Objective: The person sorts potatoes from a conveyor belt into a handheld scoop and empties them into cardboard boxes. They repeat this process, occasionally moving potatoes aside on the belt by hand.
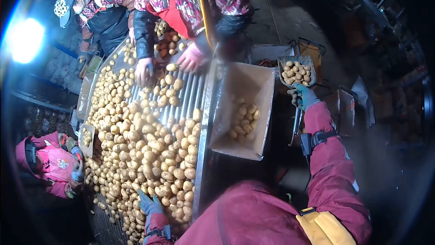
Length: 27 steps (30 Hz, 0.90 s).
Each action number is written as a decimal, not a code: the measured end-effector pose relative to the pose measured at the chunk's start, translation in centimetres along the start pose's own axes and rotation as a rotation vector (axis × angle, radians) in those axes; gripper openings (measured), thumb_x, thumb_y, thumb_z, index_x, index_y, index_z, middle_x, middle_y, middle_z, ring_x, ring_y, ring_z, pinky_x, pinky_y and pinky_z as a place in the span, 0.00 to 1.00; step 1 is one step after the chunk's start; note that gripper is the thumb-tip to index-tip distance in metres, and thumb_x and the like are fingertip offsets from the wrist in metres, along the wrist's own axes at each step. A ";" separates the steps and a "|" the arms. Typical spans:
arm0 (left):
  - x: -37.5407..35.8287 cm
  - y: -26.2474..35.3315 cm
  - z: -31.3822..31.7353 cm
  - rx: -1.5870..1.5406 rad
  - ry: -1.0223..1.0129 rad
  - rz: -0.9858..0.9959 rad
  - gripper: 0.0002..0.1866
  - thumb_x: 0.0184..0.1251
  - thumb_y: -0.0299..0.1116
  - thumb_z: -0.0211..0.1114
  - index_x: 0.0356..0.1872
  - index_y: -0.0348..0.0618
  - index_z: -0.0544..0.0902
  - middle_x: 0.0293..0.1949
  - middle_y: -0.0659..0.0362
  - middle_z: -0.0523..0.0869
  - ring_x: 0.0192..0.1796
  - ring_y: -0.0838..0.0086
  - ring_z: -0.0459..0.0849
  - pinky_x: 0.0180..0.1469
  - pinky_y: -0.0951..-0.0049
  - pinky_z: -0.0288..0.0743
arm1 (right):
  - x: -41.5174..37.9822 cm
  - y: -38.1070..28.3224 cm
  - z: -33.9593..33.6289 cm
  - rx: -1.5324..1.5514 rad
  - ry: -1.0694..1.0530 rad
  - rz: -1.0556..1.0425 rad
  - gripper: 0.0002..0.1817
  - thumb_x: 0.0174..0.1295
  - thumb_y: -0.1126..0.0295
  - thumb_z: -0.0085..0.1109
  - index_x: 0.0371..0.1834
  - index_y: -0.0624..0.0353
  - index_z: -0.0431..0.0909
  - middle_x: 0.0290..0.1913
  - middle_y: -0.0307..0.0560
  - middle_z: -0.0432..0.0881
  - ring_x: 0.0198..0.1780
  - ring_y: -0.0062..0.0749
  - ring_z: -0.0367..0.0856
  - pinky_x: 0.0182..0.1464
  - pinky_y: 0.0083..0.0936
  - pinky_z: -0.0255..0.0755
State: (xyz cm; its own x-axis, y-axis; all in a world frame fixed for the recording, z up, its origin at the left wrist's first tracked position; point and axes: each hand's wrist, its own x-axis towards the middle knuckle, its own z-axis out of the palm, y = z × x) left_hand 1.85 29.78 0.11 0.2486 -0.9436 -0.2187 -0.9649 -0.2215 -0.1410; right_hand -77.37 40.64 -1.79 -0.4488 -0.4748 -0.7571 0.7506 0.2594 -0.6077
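My left hand (151,203), in a blue-green glove, rests on the near edge of a large heap of potatoes (149,143). Its fingers are apart, and no potato is seen held in it. Stretched out to the right, my gloved right hand (304,96) is closed on the near edge of a small scoop-like tub (282,78) filled with potatoes (297,71). Between my arms, beside the sorting table, stands an open cardboard box (263,129) with several potatoes (244,120) at its bottom.
A metal rail (206,118) edges the slatted sorting table (186,97). Across it, a person in a red apron (179,18) has both hands among the potatoes. Another person (102,14) stands behind, and one in pink (56,163) at the left. More boxes (346,113) stand to the right.
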 end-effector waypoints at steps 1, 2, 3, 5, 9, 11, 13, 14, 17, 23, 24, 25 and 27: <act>-0.1 0.0 0.0 -0.007 0.011 0.009 0.53 0.65 0.40 0.71 0.84 0.57 0.44 0.72 0.43 0.70 0.69 0.42 0.70 0.72 0.49 0.63 | 0.8 -0.5 0.4 0.013 -0.008 -0.003 0.19 0.70 0.54 0.64 0.46 0.62 0.80 0.31 0.35 0.84 0.24 0.19 0.79 0.27 0.27 0.79; -0.2 0.0 0.1 -0.015 0.025 0.017 0.54 0.65 0.40 0.71 0.84 0.57 0.43 0.73 0.43 0.70 0.69 0.42 0.71 0.71 0.49 0.64 | 1.7 -1.2 0.9 0.025 -0.017 -0.007 0.18 0.71 0.55 0.63 0.45 0.62 0.81 0.32 0.36 0.84 0.24 0.19 0.79 0.27 0.26 0.79; -0.2 0.1 0.0 -0.023 0.038 0.025 0.54 0.65 0.40 0.71 0.84 0.56 0.43 0.73 0.43 0.70 0.68 0.42 0.71 0.71 0.50 0.64 | 2.5 -1.8 1.4 0.037 -0.027 -0.011 0.17 0.71 0.56 0.63 0.45 0.61 0.81 0.33 0.36 0.85 0.25 0.19 0.80 0.28 0.26 0.80; 0.0 0.3 -0.1 -0.035 0.018 0.009 0.55 0.63 0.39 0.72 0.84 0.55 0.43 0.73 0.44 0.70 0.68 0.44 0.72 0.71 0.51 0.65 | 4.1 -3.1 2.4 0.044 -0.019 0.003 0.12 0.72 0.61 0.61 0.44 0.60 0.81 0.36 0.40 0.87 0.26 0.19 0.82 0.27 0.23 0.81; 0.1 -0.2 0.3 -0.064 0.046 0.028 0.55 0.62 0.35 0.73 0.84 0.54 0.44 0.72 0.42 0.71 0.67 0.46 0.74 0.70 0.53 0.67 | 8.6 -4.4 1.7 0.186 -0.029 0.072 0.09 0.71 0.66 0.59 0.45 0.60 0.80 0.36 0.48 0.88 0.25 0.24 0.83 0.25 0.25 0.80; -0.1 -0.2 0.5 -0.057 0.104 0.071 0.55 0.61 0.32 0.74 0.84 0.53 0.45 0.68 0.38 0.75 0.64 0.44 0.77 0.67 0.54 0.70 | 9.9 -4.7 1.4 0.190 0.010 0.058 0.08 0.71 0.68 0.58 0.46 0.60 0.80 0.37 0.51 0.88 0.24 0.26 0.84 0.24 0.26 0.80; -0.1 0.2 0.1 -0.107 0.059 0.034 0.56 0.61 0.33 0.74 0.84 0.52 0.45 0.69 0.39 0.73 0.65 0.44 0.76 0.68 0.54 0.69 | 12.0 -4.9 0.4 0.139 0.075 0.060 0.11 0.73 0.65 0.53 0.50 0.58 0.80 0.41 0.53 0.89 0.30 0.33 0.87 0.31 0.33 0.82; 0.0 0.7 -0.6 -0.122 0.015 0.000 0.56 0.61 0.35 0.74 0.84 0.53 0.44 0.71 0.41 0.71 0.67 0.44 0.75 0.70 0.54 0.68 | 12.3 -4.8 0.2 0.130 0.069 0.056 0.11 0.73 0.65 0.53 0.50 0.57 0.80 0.41 0.52 0.89 0.30 0.33 0.87 0.31 0.33 0.82; -0.1 0.2 -0.1 -0.107 0.037 0.024 0.56 0.61 0.36 0.74 0.84 0.51 0.44 0.72 0.42 0.71 0.68 0.44 0.73 0.71 0.53 0.66 | 12.8 -4.6 -0.5 0.096 0.055 0.041 0.12 0.74 0.64 0.52 0.51 0.56 0.81 0.41 0.50 0.89 0.31 0.34 0.86 0.31 0.33 0.82; -0.4 1.4 -1.7 -0.154 -0.035 -0.018 0.56 0.61 0.37 0.74 0.84 0.49 0.44 0.72 0.42 0.71 0.69 0.44 0.72 0.71 0.52 0.65 | 13.5 -4.7 -1.9 0.030 0.007 0.010 0.12 0.74 0.62 0.53 0.50 0.54 0.83 0.40 0.47 0.89 0.31 0.33 0.85 0.30 0.31 0.80; -0.1 0.5 -0.6 -0.114 0.014 0.020 0.56 0.60 0.39 0.73 0.83 0.44 0.45 0.71 0.39 0.71 0.70 0.44 0.71 0.72 0.51 0.65 | 11.7 -4.9 -1.4 -0.004 0.055 0.001 0.11 0.73 0.63 0.56 0.49 0.54 0.84 0.39 0.46 0.88 0.29 0.31 0.84 0.27 0.29 0.80; 1.1 -1.8 2.3 -0.139 0.097 0.127 0.55 0.58 0.39 0.73 0.82 0.37 0.48 0.71 0.37 0.71 0.70 0.44 0.72 0.72 0.51 0.64 | 9.6 -4.6 -0.5 -0.045 0.090 0.001 0.10 0.71 0.63 0.58 0.48 0.54 0.84 0.38 0.45 0.88 0.27 0.30 0.83 0.25 0.27 0.79; 0.7 -0.9 1.1 -0.156 0.121 0.140 0.53 0.57 0.41 0.72 0.80 0.33 0.53 0.70 0.35 0.71 0.68 0.44 0.74 0.72 0.52 0.66 | 9.3 -4.2 -1.0 -0.121 0.091 0.002 0.10 0.69 0.64 0.61 0.48 0.54 0.84 0.36 0.44 0.87 0.26 0.32 0.81 0.25 0.27 0.78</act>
State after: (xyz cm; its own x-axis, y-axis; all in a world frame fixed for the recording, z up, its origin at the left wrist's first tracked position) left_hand 2.94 29.62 -0.98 0.1087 -0.9883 -0.1073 -0.9929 -0.1131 0.0360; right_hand -85.18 36.01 -6.50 -0.4934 -0.3978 -0.7735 0.6901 0.3623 -0.6265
